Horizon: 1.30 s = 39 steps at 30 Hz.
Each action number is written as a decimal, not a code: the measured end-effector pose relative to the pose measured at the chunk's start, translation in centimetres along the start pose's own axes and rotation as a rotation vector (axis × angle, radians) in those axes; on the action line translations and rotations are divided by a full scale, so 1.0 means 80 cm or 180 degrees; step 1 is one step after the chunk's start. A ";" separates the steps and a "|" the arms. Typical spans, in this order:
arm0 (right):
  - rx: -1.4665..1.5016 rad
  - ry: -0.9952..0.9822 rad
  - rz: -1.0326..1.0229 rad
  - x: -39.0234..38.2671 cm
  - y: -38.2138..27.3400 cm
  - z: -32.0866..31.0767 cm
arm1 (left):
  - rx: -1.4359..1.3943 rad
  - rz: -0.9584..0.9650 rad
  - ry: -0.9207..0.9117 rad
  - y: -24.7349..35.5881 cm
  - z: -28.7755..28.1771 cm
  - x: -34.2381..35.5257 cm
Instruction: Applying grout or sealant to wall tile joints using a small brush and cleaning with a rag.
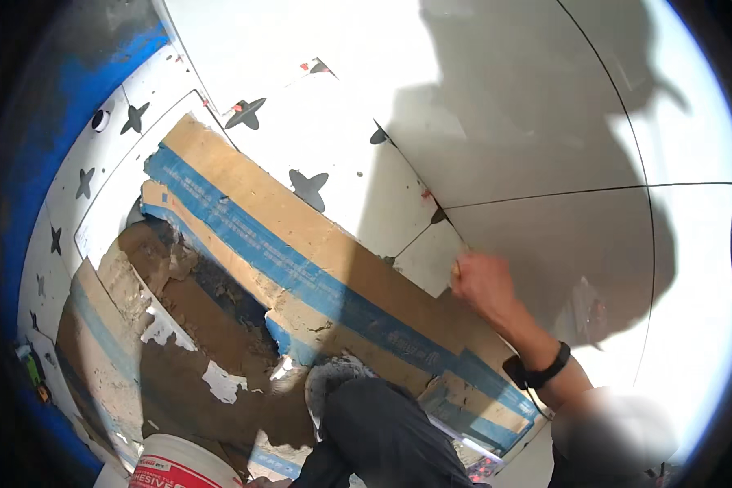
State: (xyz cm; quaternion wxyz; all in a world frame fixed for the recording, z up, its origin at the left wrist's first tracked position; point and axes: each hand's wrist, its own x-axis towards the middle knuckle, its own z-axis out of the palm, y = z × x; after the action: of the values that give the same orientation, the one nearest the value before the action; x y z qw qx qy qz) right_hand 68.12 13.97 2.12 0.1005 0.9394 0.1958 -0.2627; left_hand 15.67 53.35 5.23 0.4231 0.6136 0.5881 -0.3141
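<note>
My right hand point(484, 281) is closed, its fingers curled at the joint between the large glossy tile point(537, 236) and the smaller white tiles with dark star shapes point(309, 189). Whatever the fingers pinch is too small to make out. A dark band point(551, 368) circles that wrist. At the lower edge, what seems to be a sliver of my left hand point(267, 482) shows beside a white bucket point(183, 462) with a red label; its fingers are hidden. A long cardboard sheet point(301, 252) with blue stripes lies on the patterned tiles, below and left of my right hand.
Torn, dirt-covered cardboard point(211, 321) with white scraps spreads at the left. My knee point(382, 431) and shoe point(333, 381) rest on the cardboard. A small green object point(32, 370) lies at the far left, near a blue surface point(41, 187). Shadow covers part of the large tiles.
</note>
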 end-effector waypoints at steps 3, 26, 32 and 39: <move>0.0158 0.0306 0.0218 -0.008 -0.006 -0.007 | 0.0004 -0.0017 0.0043 0.007 -0.005 -0.011; 0.0206 0.1505 -0.0421 0.244 -0.113 -0.172 | -0.0005 0.0303 0.0069 0.025 0.025 0.038; 0.1283 0.2921 -0.1218 0.368 -0.125 -0.224 | -0.0134 0.0249 0.0114 0.042 0.031 0.041; 0.0818 0.1578 -0.0360 0.400 -0.178 -0.285 | -0.0191 0.0472 0.0193 0.023 0.024 0.041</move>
State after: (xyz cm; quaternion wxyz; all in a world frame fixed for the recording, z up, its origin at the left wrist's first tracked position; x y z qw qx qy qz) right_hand 97.63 43.54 2.99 -0.0852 0.9676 0.2317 -0.0528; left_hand 18.10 53.22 1.73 0.4454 0.6517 0.5628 -0.2454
